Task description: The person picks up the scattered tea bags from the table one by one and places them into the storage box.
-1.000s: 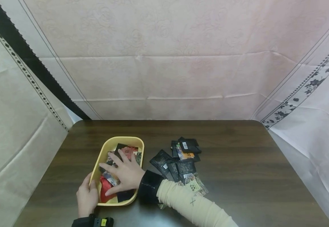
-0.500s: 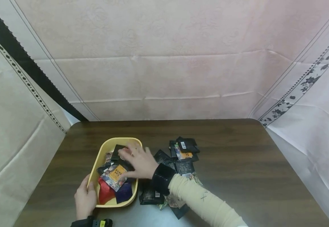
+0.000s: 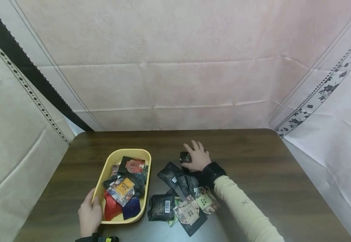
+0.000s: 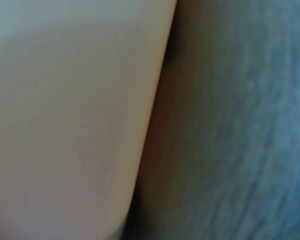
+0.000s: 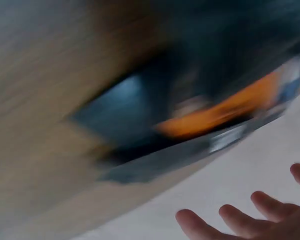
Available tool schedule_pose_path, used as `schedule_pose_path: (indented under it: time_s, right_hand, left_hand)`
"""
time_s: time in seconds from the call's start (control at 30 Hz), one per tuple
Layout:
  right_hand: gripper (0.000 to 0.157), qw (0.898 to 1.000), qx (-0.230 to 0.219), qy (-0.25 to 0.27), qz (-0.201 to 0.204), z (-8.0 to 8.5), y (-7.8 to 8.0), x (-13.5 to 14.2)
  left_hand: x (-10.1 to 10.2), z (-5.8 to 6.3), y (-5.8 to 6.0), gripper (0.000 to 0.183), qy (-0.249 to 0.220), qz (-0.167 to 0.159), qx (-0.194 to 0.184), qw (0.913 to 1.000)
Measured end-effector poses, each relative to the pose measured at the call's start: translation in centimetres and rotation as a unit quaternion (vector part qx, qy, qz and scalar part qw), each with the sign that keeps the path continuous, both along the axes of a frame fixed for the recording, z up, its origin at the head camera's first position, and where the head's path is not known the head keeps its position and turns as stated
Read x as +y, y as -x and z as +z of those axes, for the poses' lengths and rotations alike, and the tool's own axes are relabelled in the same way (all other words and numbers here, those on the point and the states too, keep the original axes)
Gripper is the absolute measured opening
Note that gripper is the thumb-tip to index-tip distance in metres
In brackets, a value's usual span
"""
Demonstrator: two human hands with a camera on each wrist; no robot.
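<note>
A yellow plastic basket (image 3: 147, 188) stands at the left of the table, holding several sachets, among them a red one (image 3: 112, 206) and a black one with an orange label (image 3: 125, 187). My left hand (image 3: 90, 215) grips the basket's left rim near its front corner, thumb at the rim and fingers outside. In the left wrist view the basket wall (image 4: 70, 125) fills much of the picture. My right hand (image 3: 198, 158) is spread over the far end of a heap of black sachets (image 3: 169, 174). Fingers (image 5: 190, 225) extend beside a blurred sachet (image 5: 215, 115) in the right wrist view.
Nearer the table's front lie a black sachet with a barcode (image 3: 161, 207) and sachets with pale green (image 3: 205, 201) and beige labels (image 3: 189, 213). The brown wooden table (image 3: 272, 188) ends at a patterned cloth backdrop (image 3: 175, 84).
My right hand has lifted off the sachets in the basket and moved right to the far end of the heap. The left hand has stayed at the basket rim.
</note>
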State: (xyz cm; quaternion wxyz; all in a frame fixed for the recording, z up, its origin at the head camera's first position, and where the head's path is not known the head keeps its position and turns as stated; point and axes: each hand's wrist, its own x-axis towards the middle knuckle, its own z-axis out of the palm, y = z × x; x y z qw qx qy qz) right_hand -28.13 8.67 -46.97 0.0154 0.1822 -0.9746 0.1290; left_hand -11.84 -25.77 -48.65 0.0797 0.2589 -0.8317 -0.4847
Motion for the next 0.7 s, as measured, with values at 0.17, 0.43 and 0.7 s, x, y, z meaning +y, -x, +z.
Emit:
schedule_pose_path:
  time_s: [0.17, 0.43, 0.7]
  right_hand:
    - [0.089, 0.997, -0.067, 0.008, -0.047, -1.0, 1.1, 2.4]
    - [0.079, 0.996, -0.056, -0.021, -0.063, -2.5, 1.1, 2.9]
    - [0.057, 0.994, -0.012, 0.037, -0.099, -2.2, 1.5, 3.1]
  left_hand:
    - [-0.1, 0.0, -0.1, 0.043, 0.01, -0.004, 0.009, 0.9999]
    - [-0.1, -0.1, -0.6, 0.041, 0.033, -0.009, 0.022, 0.9992]
    - [-0.1, 0.1, -0.1, 0.044, -0.003, 0.0, -0.008, 1.0]
